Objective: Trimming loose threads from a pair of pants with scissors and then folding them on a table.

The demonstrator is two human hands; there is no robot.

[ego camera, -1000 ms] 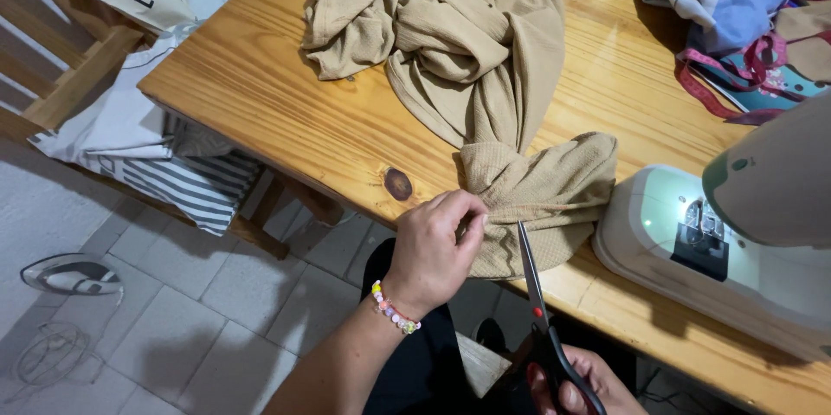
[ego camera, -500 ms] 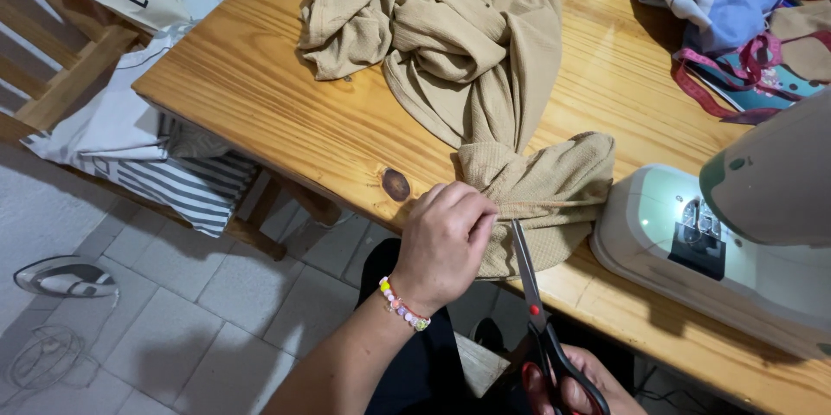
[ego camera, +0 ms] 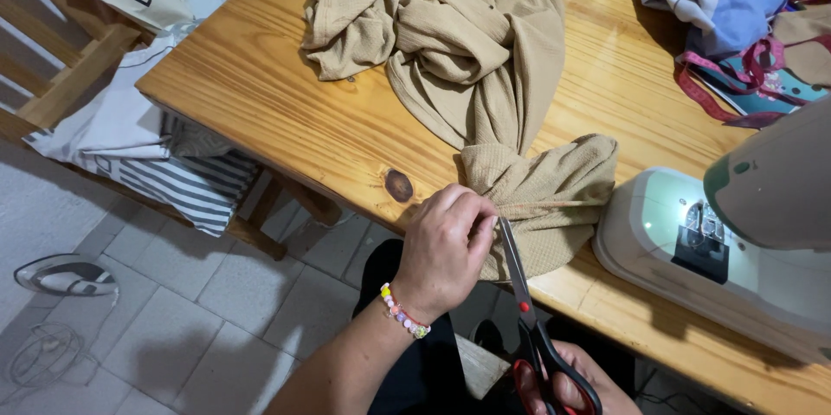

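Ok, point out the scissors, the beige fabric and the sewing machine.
scissors (ego camera: 518,281): head view, on the blades near the pivot.
beige fabric (ego camera: 485,51): head view, on the bunched middle.
sewing machine (ego camera: 666,233): head view, on its white base.

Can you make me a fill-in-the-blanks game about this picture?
1. The left hand pinches the bunched tan ribbed ____.
2. The right hand holds red-and-black-handled ____.
3. A white sewing machine stands on the ____ table.
4. The left wrist wears a beaded ____.

Missing words: fabric; scissors; wooden; bracelet
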